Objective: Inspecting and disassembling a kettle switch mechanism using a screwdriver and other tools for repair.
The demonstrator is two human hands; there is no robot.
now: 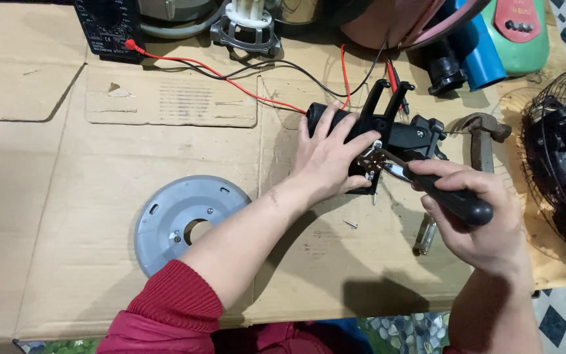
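Nearest the camera, two red sleeves come in from the near edge. The right hand is clenched around the black handle of a screwdriver, whose metal shaft slants up and left to a small brass-coloured part. That part sits on a black plastic motor housing, which lies on the cardboard-covered desk, right of centre and toward the far side. The left hand lies flat over the housing's left end, its fingers spread and pressing down, not closed round it.

The housing looks like rigid moulded plastic, probably light to moderate in weight and likely to skid on the cardboard, so a palm pressed over its rounded body seems a sound hold. The thin upright prongs at its far side look easier to snap and seem poor places to grip. A small loose screw lies just near of it and could roll away.

A grey round plate lies to the left, partly behind the left forearm. Red and black wires run to a multimeter at the far left edge. A hammer lies to the right, beside a wire fan guard cut off by the frame.

The screwdriver tip and what it meets are too small to make out. The left palm hides much of the housing, and the things along the far edge are cropped.
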